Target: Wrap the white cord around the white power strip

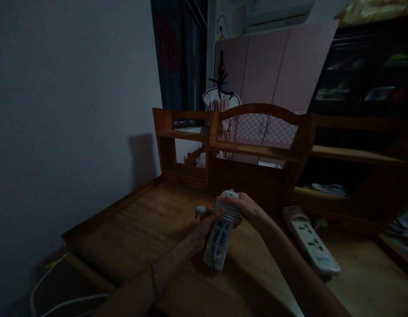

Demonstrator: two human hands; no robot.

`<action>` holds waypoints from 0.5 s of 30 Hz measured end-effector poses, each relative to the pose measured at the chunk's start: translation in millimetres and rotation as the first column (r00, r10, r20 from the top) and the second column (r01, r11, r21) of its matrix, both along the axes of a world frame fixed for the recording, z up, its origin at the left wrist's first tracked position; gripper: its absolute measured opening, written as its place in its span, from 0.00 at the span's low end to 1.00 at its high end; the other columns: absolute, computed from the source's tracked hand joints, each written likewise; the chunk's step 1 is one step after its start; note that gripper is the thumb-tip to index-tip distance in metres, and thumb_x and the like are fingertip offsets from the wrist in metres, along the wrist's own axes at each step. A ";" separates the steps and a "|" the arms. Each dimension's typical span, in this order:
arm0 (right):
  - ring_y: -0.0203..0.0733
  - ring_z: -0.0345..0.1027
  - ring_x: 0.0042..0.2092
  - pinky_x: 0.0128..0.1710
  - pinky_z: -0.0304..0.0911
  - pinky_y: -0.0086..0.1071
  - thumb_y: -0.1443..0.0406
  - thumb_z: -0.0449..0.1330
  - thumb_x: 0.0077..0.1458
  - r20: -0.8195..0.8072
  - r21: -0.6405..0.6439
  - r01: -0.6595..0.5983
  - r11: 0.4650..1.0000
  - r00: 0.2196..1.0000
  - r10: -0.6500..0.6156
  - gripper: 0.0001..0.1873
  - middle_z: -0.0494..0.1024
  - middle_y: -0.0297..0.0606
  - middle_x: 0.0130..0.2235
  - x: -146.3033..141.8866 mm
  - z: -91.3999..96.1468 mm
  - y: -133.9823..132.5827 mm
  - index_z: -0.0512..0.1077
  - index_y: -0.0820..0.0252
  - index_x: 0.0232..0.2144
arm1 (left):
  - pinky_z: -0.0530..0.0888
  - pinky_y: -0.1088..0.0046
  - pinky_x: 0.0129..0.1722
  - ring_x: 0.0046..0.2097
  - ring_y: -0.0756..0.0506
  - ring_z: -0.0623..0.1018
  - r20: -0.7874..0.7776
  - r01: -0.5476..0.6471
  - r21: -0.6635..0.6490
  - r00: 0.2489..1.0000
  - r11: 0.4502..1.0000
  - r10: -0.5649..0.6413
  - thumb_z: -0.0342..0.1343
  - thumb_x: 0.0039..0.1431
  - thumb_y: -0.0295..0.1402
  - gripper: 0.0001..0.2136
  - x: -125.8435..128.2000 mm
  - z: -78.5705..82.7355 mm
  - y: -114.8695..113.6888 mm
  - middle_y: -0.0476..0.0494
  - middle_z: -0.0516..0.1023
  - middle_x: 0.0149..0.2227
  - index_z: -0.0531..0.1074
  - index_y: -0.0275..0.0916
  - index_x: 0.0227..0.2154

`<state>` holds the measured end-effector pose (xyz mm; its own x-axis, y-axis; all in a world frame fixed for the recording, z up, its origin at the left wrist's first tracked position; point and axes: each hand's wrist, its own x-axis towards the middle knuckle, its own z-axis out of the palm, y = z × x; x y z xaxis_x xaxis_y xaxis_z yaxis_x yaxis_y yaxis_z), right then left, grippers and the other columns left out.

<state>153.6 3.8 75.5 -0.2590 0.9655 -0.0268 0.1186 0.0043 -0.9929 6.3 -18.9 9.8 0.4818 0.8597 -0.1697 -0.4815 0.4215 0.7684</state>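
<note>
The scene is dimly lit throughout and is rendered with a cool, bluish cast. The wall [75, 110] left of the wooden shelf unit [256, 145] is lit softly, and a blurred shadow [142, 158] of the unit's left end is thrown on it, so light is seen to come from the right. The pink wardrobe doors [283, 66] behind the shelf unit are the brightest area; the cabinet [365, 79] to its right is nearly lost in black. The power strip [220, 233] held in front of the shelf unit is shown pale but soft. Lines are tilted and stretched towards the edges.
</note>
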 end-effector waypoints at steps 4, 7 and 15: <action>0.34 0.66 0.26 0.23 0.61 0.25 0.53 0.67 0.42 -0.043 -0.016 -0.003 1.000 0.999 0.002 0.20 0.75 0.36 0.27 0.0 -3.4 1.7 0.75 0.65 0.29 | 0.75 0.74 0.34 0.35 0.44 0.81 0.007 0.007 -0.022 1.000 1.000 -0.007 0.59 0.55 0.42 0.18 0.4 4.0 -0.6 0.35 0.81 0.36 0.75 0.29 0.38; 0.34 0.66 0.26 0.22 0.62 0.25 0.52 0.67 0.41 -0.027 -0.029 0.029 0.999 0.999 -0.030 0.21 0.76 0.38 0.28 -2.5 -6.4 3.4 0.74 0.66 0.29 | 0.75 0.75 0.34 0.34 0.45 0.80 0.028 -0.013 -0.018 0.999 1.000 0.014 0.58 0.55 0.41 0.17 1.5 4.4 0.1 0.34 0.81 0.37 0.75 0.28 0.38; 0.39 0.70 0.32 0.20 0.62 0.26 0.45 0.60 0.47 -0.098 0.136 0.258 0.957 0.964 -0.246 0.35 0.75 0.42 0.42 -22.0 -21.5 6.2 0.65 0.59 0.52 | 0.74 0.77 0.30 0.30 0.48 0.79 0.042 -0.250 -0.023 0.967 0.968 0.251 0.61 0.51 0.44 0.18 -1.0 5.4 8.1 0.41 0.81 0.32 0.76 0.31 0.36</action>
<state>131.6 9.9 54.0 -0.0026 0.9914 0.1306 0.0561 0.1306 -0.9898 5.3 -10.8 15.2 0.2590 0.9510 -0.1689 -0.6069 0.2963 0.7375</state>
